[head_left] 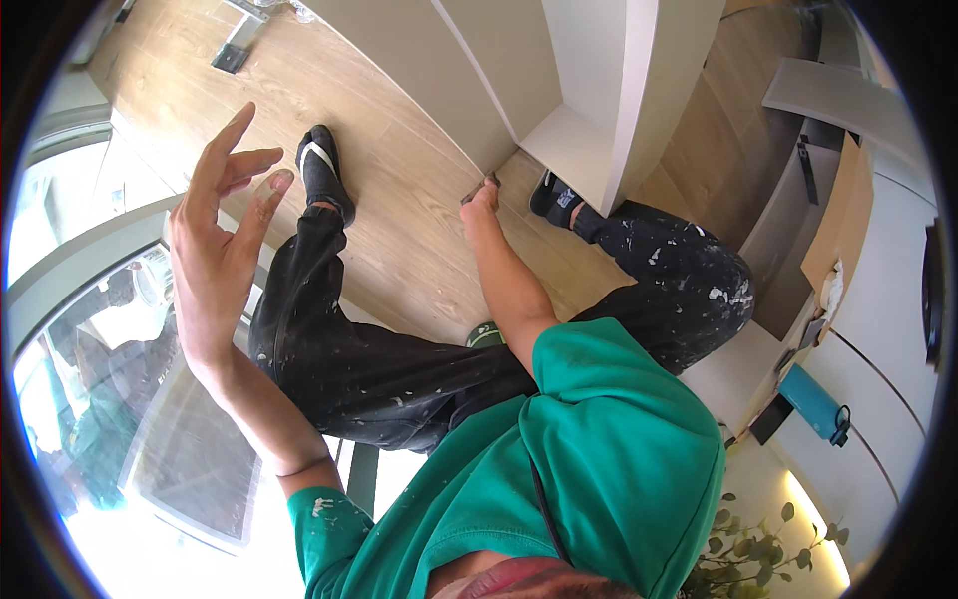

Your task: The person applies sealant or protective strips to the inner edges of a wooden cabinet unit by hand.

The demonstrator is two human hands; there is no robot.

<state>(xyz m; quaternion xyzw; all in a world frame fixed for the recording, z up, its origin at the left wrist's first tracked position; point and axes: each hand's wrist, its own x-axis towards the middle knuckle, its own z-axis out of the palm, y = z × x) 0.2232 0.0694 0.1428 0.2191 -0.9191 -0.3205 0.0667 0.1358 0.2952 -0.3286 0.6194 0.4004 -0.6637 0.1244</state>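
Note:
My left hand (222, 230) is raised in the air at the left, holding nothing, its fingers apart and the thumb stained. My right hand (483, 199) reaches down to the foot of a tall beige cabinet (439, 60). Its fingers are closed at the cabinet's lower edge, around or against something small and dark that I cannot make out. To the right of that hand, the cabinet has an open compartment with a pale bottom panel (571, 150). My feet, in dark slides, rest on the wood-look floor (409, 240) on either side of the right hand.
A glazed door or window frame (90, 255) stands close on the left. At the right are a long open drawer or box (798, 215), a teal bottle (813, 402) and white cabinet fronts (878, 309). A leafy plant (763, 549) is at the lower right.

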